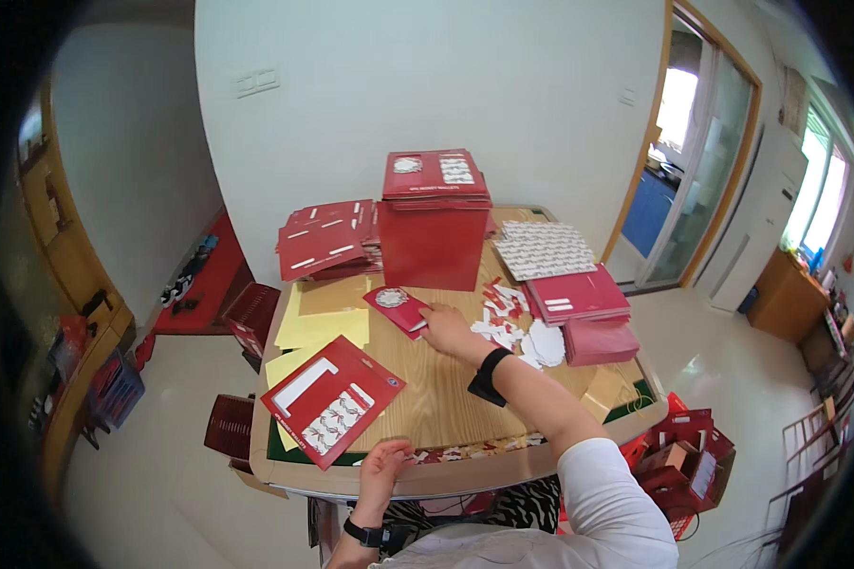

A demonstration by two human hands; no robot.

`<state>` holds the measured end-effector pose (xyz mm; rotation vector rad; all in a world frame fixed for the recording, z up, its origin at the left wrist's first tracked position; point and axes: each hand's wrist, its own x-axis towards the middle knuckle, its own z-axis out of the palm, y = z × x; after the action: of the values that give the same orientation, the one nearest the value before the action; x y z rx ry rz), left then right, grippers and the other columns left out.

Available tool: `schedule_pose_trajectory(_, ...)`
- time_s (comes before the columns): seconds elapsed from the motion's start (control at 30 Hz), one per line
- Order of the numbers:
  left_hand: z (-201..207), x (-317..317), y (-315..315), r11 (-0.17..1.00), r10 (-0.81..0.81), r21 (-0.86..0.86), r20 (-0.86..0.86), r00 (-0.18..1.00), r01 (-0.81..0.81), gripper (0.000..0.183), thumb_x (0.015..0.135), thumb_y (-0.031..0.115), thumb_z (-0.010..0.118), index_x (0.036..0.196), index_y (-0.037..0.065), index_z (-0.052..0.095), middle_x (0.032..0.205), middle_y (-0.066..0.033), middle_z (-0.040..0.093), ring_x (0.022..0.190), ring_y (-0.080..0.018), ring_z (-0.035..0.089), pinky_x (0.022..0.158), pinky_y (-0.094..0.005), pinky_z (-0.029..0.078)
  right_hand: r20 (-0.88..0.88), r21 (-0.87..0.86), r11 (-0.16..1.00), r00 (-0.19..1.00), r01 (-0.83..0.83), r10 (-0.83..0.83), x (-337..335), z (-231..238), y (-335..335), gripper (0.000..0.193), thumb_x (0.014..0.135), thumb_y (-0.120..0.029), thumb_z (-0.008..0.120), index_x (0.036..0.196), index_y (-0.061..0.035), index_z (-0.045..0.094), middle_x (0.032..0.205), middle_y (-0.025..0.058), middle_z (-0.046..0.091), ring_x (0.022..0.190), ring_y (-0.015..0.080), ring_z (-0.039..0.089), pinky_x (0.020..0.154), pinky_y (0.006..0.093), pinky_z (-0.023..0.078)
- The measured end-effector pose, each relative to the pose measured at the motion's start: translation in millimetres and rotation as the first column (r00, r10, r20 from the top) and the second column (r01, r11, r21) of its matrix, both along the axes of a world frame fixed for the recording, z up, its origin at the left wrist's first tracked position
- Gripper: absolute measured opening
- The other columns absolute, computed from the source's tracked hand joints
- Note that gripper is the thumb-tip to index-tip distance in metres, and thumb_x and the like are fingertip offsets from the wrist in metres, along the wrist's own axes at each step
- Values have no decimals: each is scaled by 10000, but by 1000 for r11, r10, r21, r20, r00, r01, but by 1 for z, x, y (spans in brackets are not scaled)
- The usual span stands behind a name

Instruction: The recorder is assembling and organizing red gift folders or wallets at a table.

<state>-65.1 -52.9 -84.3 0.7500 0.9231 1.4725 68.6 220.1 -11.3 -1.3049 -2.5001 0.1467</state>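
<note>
My right hand (449, 334) reaches across the wooden table, its fingers closed on the near right edge of a small dark red card (414, 319) with a round white floral patch. My left hand (385, 467) is at the table's front edge, fingers loosely bent, with nothing visible in it. Just beyond it lies a large red printed cardboard sleeve (351, 372) with a white cut-out and a patterned panel, tilted on yellow sheets (324, 327). White and red paper scraps (503, 308) and white round paper pieces (545, 343) lie right of my right hand.
A tall red box (431, 245) stands at the back, red sleeves (327, 237) stacked to its left. At right are patterned sheets (544, 250) and stacks of red cards (581, 292). More scraps (484, 449) line the front edge. Red cartons (688, 460) sit beside the table at right.
</note>
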Motion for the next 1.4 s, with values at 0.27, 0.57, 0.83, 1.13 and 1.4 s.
schedule_pose_trajectory(0.27, 0, 4, 0, 999, -15, -30, -11, 1000, 14, 191, 882, -14, 458, 1056, -19, 536, 1014, -108, 588, 943, -183, 577, 817, -334, 510, -9, -22, 1000, 1000, 14, -14, -16, -13, 2, 557, 762, -303, 614, 1236, -53, 460, 1189, 218, 497, 1100, 352, 484, 928, 432, 390)
schedule_pose_trajectory(0.57, -3, 1, 4, 1000, 8, -22, -4, 1000, -8, 190, 883, 4, 479, 1064, -16, 533, 1020, -115, 588, 943, -204, 587, 799, -327, 512, 301, 235, 972, 948, 28, -100, -41, -34, 14, 366, 838, -145, 444, 1157, 26, 493, 1069, 221, 564, 1019, 325, 552, 823, 446, 462)
schedule_pose_trajectory(0.83, 15, 2, 3, 999, -8, -34, 29, 1000, 9, 257, 895, 99, 495, 1129, -6, 489, 1075, -122, 569, 1005, -225, 559, 834, -354, 485, 97, 421, 905, 995, -68, 29, -8, 49, -59, 422, 782, -132, 483, 1178, 12, 487, 1133, 202, 544, 1046, 282, 546, 857, 367, 459)
schedule_pose_trajectory(1.13, 73, 20, 39, 992, 97, 11, 553, 828, -124, 416, 877, 122, 455, 1261, 13, 341, 1232, -183, 470, 1161, -334, 454, 933, -443, 408, 186, 220, 835, 862, -505, 472, 50, 22, -233, 503, 799, -179, 493, 1269, -20, 413, 1219, 166, 507, 1104, 286, 516, 944, 376, 393)
schedule_pose_trajectory(1.4, 92, 37, 35, 998, -64, 11, 295, 953, 63, 400, 750, -18, 492, 1147, 17, 467, 1068, -122, 581, 986, -243, 571, 854, -375, 467, -98, 27, 996, 992, 89, -86, 181, 67, -142, 363, 725, -99, 615, 1077, -23, 565, 917, 206, 605, 831, 338, 598, 757, 404, 474)
